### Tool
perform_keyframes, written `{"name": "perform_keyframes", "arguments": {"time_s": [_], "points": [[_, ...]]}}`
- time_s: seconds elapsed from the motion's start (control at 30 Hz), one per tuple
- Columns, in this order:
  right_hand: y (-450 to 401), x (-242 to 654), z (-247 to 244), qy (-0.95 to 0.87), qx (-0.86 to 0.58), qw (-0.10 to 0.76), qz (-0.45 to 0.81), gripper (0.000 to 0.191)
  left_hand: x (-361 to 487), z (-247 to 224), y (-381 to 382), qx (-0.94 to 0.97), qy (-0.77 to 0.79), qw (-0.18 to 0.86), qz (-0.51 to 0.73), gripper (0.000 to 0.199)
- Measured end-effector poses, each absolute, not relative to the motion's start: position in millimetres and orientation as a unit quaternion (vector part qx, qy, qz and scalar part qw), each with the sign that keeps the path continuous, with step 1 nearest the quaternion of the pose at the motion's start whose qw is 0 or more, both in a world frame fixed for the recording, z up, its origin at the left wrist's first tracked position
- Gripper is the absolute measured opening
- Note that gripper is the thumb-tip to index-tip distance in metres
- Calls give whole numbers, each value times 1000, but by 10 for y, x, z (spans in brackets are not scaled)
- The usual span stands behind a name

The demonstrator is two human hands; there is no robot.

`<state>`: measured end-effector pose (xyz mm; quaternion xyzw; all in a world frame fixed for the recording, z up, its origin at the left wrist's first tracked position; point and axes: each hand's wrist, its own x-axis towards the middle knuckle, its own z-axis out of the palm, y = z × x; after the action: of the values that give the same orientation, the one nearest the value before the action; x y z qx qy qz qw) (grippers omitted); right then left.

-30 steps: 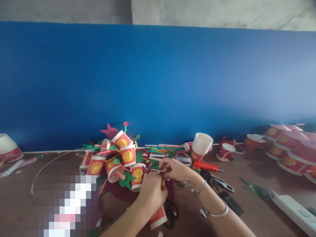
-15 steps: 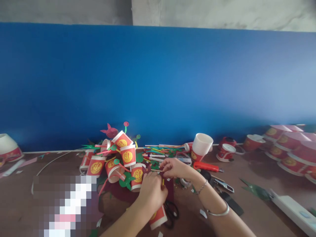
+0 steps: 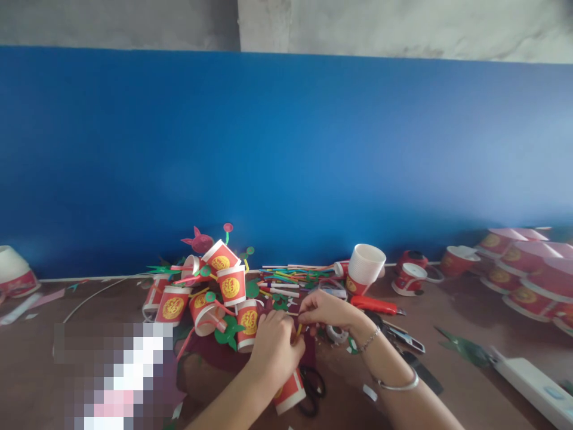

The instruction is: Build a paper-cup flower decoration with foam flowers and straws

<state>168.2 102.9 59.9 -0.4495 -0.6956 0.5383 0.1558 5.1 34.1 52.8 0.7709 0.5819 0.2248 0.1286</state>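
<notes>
My left hand (image 3: pixel 275 346) is closed, its fingers curled round a red and white paper cup (image 3: pixel 290 393) that lies on its side. Most of that cup is hidden under the hand; its white rim shows at the bottom. A short yellow straw (image 3: pixel 299 328) sticks up beside my left thumb. My right hand (image 3: pixel 329 312) has thumb and fingers pinched together at the straw's upper end. Black-handled scissors (image 3: pixel 319 382) lie partly behind the cup.
Decorated paper cups (image 3: pixel 231 286) are piled at the left. Loose straws (image 3: pixel 286 273), a nested cup stack (image 3: pixel 366 267), an orange utility knife (image 3: pixel 376 305) and a tape roll (image 3: pixel 336 334) lie beyond my hands. A glue gun (image 3: pixel 528 379) is at the right, before stacked cups (image 3: pixel 528 292).
My right fingertips have shifted slightly right and down, onto the top of the yellow straw. My left hand has stayed nearly in place on the cup.
</notes>
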Motion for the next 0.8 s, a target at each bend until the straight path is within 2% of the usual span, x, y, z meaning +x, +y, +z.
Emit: {"name": "perform_keyframes", "arguments": {"time_s": [0.23,0.33,0.5,0.57,0.63,0.73,0.8], "points": [[1061,1842,775,-696,-440,257,506,27,-171,703,442,714,525,68,459,17],[1083,1911,835,-668,-465,324,483,32,-256,781,475,656,516,74,546,18],[1149,1930,832,-535,-476,499,488,39,-306,796,548,495,538,225,644,19],[1180,1899,797,-489,-483,541,485,42,-295,783,553,447,536,266,665,17],[1203,1850,758,-468,-488,561,477,44,-262,773,531,470,516,311,645,17],[1200,1754,717,-452,-487,581,470,44,-184,759,477,565,503,450,474,38],[1169,1689,712,-452,-483,585,470,42,-129,742,458,566,507,520,390,46]]}}
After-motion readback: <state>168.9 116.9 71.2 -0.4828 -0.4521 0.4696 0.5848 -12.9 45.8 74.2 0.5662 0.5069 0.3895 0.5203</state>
